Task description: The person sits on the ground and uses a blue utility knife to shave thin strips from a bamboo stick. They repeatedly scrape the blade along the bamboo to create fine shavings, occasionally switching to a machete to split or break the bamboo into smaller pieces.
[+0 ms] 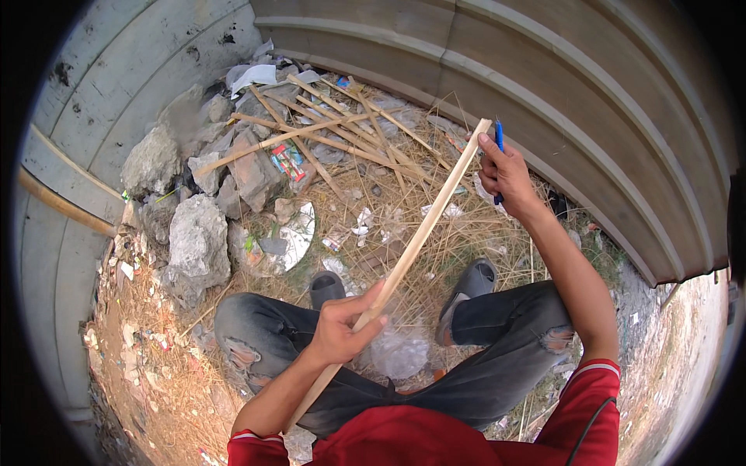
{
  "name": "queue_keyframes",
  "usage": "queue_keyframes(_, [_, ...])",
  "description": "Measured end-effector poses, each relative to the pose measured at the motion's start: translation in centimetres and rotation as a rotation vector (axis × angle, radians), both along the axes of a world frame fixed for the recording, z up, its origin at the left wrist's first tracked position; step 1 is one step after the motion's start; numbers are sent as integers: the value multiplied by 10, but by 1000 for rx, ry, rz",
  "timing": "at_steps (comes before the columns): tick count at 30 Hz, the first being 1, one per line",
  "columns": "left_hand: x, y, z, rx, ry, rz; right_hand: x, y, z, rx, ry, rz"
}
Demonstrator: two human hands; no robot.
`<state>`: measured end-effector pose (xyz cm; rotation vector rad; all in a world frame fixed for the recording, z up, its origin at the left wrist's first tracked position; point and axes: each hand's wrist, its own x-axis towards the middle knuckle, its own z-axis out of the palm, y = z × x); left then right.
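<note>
Metal walls (pixel 575 85) border straw-littered ground (pixel 381 225); wooden strip (pixel 420 233) held above.

A pale grey panelled wall (pixel 101 101), spotted with dark stains, rose at the left, with a round tan pole (pixel 66 202) running low along it. A brownish-grey ribbed metal wall (pixel 590 85) stretched across the back and right, meeting it in a corner. Rough grey rocks (pixel 198 241) were heaped near the left wall. Dry yellow straw and scattered litter covered the earthen ground (pixel 136 388). Daylight fell brightest at lower left and far right.
</note>
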<state>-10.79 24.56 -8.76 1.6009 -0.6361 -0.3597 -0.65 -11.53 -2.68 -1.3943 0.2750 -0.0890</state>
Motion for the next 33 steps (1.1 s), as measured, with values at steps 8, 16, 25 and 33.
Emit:
queue_keyframes(8, [0,-5,0,-120,281,5,-3,17,1,-82,-31,194])
queue_keyframes(16, [13,-12,15,102,154,-27,-17,49,-6,-308,15,377])
queue_keyframes(25, [19,-18,22,-47,315,111,-52,96,15,-1152,-142,680])
queue_keyframes(33, [14,-14,8,-25,319,125,-9,75,-5,-1181,-66,390])
